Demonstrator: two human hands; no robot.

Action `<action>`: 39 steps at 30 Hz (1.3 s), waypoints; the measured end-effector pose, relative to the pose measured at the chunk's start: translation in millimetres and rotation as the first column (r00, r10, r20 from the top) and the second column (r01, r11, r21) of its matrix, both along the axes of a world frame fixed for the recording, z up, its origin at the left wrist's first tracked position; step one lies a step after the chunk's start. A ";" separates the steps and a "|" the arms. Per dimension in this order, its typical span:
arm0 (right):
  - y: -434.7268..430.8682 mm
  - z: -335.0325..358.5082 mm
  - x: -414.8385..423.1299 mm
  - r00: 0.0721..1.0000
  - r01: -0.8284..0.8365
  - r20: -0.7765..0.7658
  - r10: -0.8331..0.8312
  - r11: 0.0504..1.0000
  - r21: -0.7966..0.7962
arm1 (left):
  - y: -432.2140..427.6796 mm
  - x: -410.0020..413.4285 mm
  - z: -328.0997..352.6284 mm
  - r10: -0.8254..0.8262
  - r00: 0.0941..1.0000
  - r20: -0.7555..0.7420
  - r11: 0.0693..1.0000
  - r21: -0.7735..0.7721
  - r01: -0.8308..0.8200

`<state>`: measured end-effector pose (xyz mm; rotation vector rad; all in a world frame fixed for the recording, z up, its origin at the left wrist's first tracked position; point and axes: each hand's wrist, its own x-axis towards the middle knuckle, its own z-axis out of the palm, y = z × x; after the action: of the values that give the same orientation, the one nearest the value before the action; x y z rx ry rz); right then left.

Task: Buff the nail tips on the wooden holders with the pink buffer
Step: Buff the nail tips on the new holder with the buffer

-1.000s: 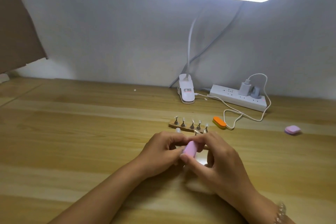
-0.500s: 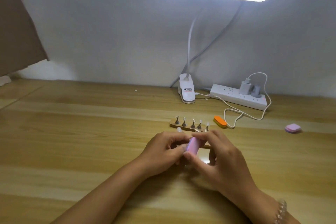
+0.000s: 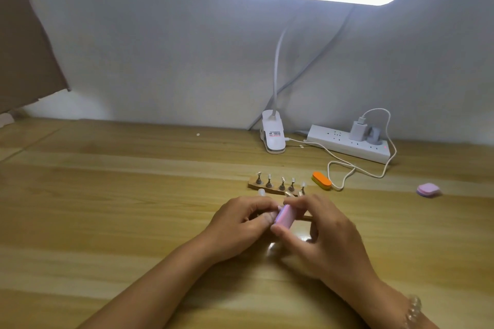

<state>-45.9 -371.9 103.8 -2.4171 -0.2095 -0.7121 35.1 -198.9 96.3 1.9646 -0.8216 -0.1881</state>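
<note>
My right hand (image 3: 318,232) pinches the pink buffer (image 3: 284,217) between thumb and fingers, held upright against something in my left hand (image 3: 240,224). My left hand's fingers are curled round a small item that looks like a nail tip stand, mostly hidden by both hands. Just behind my hands, a near wooden holder (image 3: 307,217) is largely covered, with two nail tips (image 3: 261,192) poking up above my fingers. Farther back lies another wooden holder (image 3: 254,185) carrying several nail tips on metal stands.
An orange buffer (image 3: 321,180) lies right of the far holder, beside a looping white cable (image 3: 347,168). A small pink block (image 3: 428,190) sits at the far right. A clip lamp base (image 3: 273,136) and power strip (image 3: 347,145) stand against the wall.
The pink buffer has shifted slightly up and along between my hands, a small rubbing stroke. Both hands stay in the same spot.
</note>
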 end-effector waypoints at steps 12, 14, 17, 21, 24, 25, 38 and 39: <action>-2.2 1.0 1.4 1.000 -0.010 -0.001 0.011 0.998 0.062 | -1.0 -3.1 3.9 -0.014 0.998 -0.065 0.996 -0.089 0.008; -4.2 0.6 3.3 1.000 0.010 -0.004 -0.009 0.997 0.080 | -1.4 -4.2 6.0 -0.026 0.998 -0.053 0.996 -0.084 0.022; -2.7 0.0 2.9 0.999 -0.037 -0.004 0.038 0.996 0.075 | -1.8 -3.8 8.1 -0.033 0.998 -0.055 0.995 -0.097 0.028; -4.5 3.8 2.7 0.998 0.010 0.053 -0.020 0.983 0.183 | -2.8 -5.0 7.8 -0.017 0.997 -0.073 0.997 -0.075 0.011; 0.8 3.7 3.3 0.997 -0.080 0.020 0.078 0.988 0.132 | -1.3 -3.6 4.3 -0.011 0.997 -0.083 1.000 -0.025 0.009; 0.5 3.4 4.6 0.996 -0.089 -0.001 0.090 0.984 0.152 | -1.3 -3.2 4.1 -0.006 0.998 -0.055 1.000 0.006 0.006; 2.6 1.6 4.9 0.996 -0.082 -0.002 0.084 0.982 0.168 | -1.1 -1.8 1.7 0.002 0.997 0.074 0.990 0.141 -0.013; 2.8 0.8 4.5 0.994 -0.103 -0.013 0.107 0.980 0.171 | -1.2 -1.2 0.8 0.000 0.999 0.050 0.993 0.116 -0.006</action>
<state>-41.4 -369.1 104.7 -2.2330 -0.2548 -0.6296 33.9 -200.2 97.1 2.0862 -0.8570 -0.1895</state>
